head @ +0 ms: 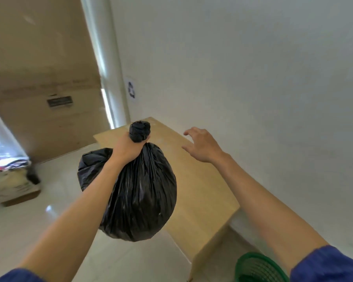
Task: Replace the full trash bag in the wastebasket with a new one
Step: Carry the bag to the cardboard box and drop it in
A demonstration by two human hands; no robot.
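Observation:
A full black trash bag (143, 192) hangs in the air, its twisted neck sticking up above my left hand (128, 147), which grips it just below the knot. The bag is lifted in front of a low wooden table. My right hand (202, 145) hovers over the table top with its fingers spread and nothing in it. A green mesh wastebasket (259, 267) stands on the floor at the bottom right, beside the table's near end and partly hidden by my right forearm. I see no bag inside it.
The light wooden table (202, 190) runs along the white wall (253, 68) on the right. A cardboard box with clutter (16, 188) sits on the glossy tiled floor at the left. A recycling sign (131, 89) is stuck on the wall near the corner.

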